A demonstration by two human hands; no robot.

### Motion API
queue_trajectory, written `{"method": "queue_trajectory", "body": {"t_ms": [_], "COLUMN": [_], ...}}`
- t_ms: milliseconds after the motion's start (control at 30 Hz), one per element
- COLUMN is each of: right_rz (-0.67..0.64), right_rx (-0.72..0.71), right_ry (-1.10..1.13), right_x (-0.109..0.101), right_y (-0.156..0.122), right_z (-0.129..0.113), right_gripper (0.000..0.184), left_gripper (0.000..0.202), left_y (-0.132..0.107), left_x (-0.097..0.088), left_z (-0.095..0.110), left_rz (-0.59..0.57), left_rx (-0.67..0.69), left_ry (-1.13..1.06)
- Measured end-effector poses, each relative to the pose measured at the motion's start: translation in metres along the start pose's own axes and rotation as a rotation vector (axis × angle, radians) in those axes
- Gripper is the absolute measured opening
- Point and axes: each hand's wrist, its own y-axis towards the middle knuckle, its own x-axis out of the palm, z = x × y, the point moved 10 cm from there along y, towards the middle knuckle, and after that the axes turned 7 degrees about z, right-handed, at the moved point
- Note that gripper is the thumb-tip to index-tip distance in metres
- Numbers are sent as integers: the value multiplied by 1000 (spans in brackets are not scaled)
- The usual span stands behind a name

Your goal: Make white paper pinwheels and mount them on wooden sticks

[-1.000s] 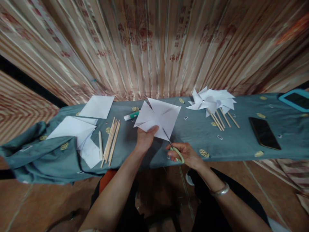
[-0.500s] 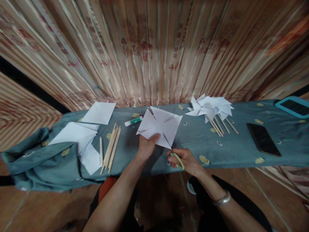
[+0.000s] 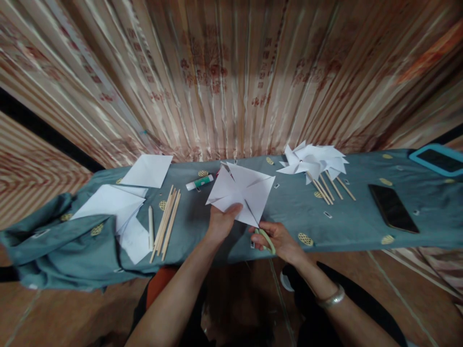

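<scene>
A white square of paper with slits running in from its corners is held above the cloth. My left hand pinches its near left edge, thumb on top. In my right hand are scissors with pale green handles, gripped by fingers and thumb. Their blades meet the paper's near corner and are mostly hidden by it. Just left of the paper lies a glue stick with a green label. Something small and red shows partly behind the paper's far left edge.
Wooden sticks and a white pencil-like stick lie left, beside stacked paper sheets and a single sheet. Paper pinwheels on sticks are at the back right, with a dark phone and a blue-framed device beyond.
The paper has shifted very slightly right and nearer to me, with my left hand. The scissors stay at its near corner; the whole view has moved a little.
</scene>
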Motion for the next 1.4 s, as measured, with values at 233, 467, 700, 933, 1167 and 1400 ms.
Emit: {"method": "queue_trajectory", "body": {"t_ms": [233, 467, 700, 933, 1167, 1400], "right_rz": [5, -8, 19, 3, -17, -10], "right_rx": [-9, -61, -39, -31, -20, -48], "right_ry": [10, -34, -8, 8, 9, 11], "right_x": [-1, -2, -3, 1, 2, 1], "right_y": [2, 2, 3, 1, 1, 3], "right_z": [4, 0, 2, -7, -8, -8], "right_gripper": [54, 52, 53, 54, 48, 39], "left_gripper": [32, 28, 29, 28, 31, 37], "left_y": [0, -5, -6, -6, -6, -5], "left_x": [-1, 4, 4, 1, -1, -2], "left_z": [-1, 1, -1, -1, -3, -4], "left_rz": [-14, -49, -49, -16, -14, 14], "left_rx": [13, -7, -16, -29, -23, -25], "left_ry": [7, 55, 65, 38, 33, -3]}}
